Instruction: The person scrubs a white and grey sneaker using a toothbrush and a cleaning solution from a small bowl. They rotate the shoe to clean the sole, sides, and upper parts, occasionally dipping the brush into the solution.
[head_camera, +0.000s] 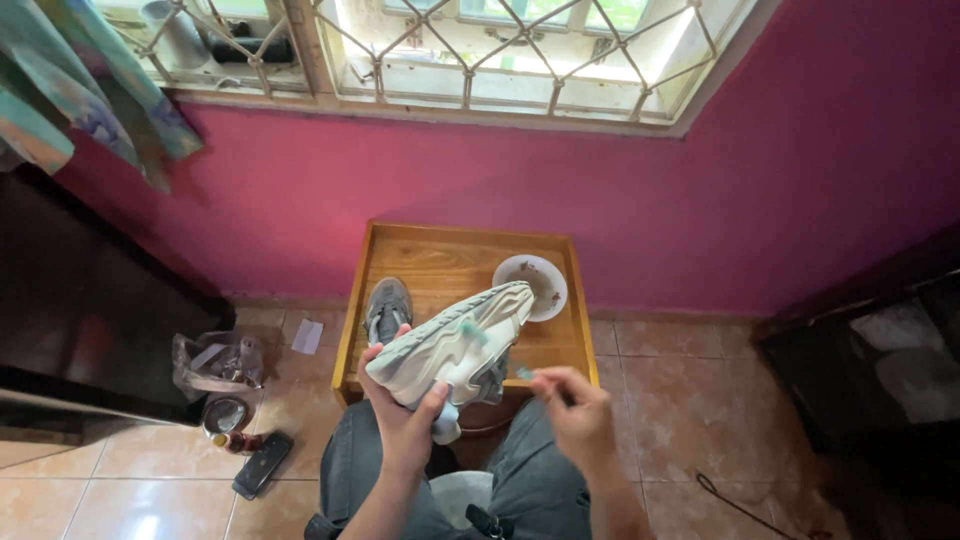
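My left hand (405, 420) grips a pale grey-white sneaker (455, 340), held sole-up and tilted over a small wooden table (450, 250). My right hand (575, 410) pinches the handle of a small teal-tipped brush (500, 352); its head rests against the sneaker's sole. The second sneaker (387, 305) of the pair, greyer, stands on the table's left side. A white bowl (535, 283) with dark specks sits at the table's right rear.
A pink wall with a barred window (480, 60) stands behind the table. On the tiled floor at left lie a clear plastic bag (215, 362), a small jar (227, 415) and a dark phone (262, 463). Dark furniture flanks both sides.
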